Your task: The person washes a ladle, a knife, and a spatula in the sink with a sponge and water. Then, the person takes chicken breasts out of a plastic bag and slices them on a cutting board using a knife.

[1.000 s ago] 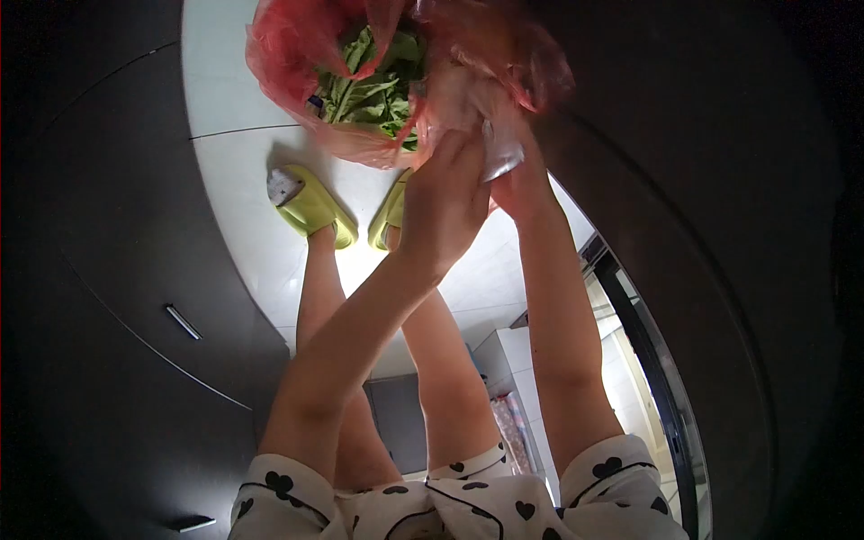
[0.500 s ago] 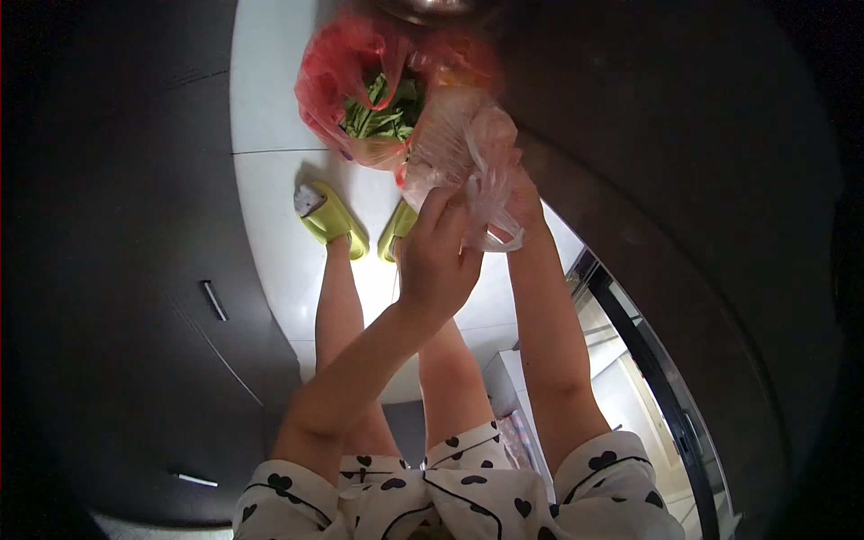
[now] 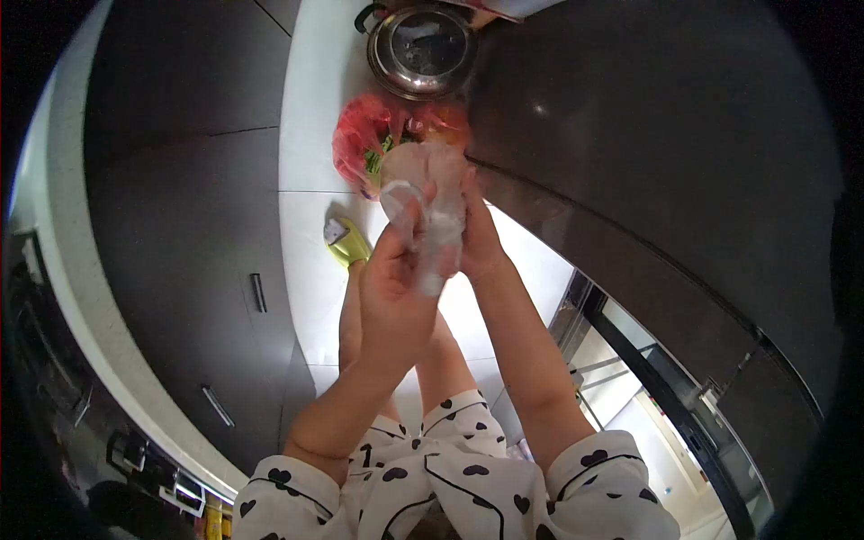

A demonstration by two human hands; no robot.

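A whitish translucent plastic bag [image 3: 423, 166] hangs between my two hands, its top and handles blurred by motion. My left hand [image 3: 396, 270] is closed round the bag's near side, the fingers partly hidden by the plastic. My right hand [image 3: 480, 225] grips its right side. What the bag contains cannot be made out. Just beyond it on the floor sits a red plastic bag [image 3: 355, 135] with green leafy vegetables [image 3: 373, 160] showing through its opening. More reddish plastic [image 3: 445, 121] lies to the right of the leaves.
A lidded metal pot [image 3: 423, 54] stands on the white floor [image 3: 310, 171] behind the bags. Dark cabinets [image 3: 189, 207] line the left under a pale counter edge [image 3: 99, 333]. A dark glossy panel [image 3: 648, 135] rises on the right. A green slipper [image 3: 346, 243] is on my foot.
My view has tilted up, bringing the whole pot and the counter into sight. The whitish bag has come up in my hands, and my left hand has shifted slightly left.
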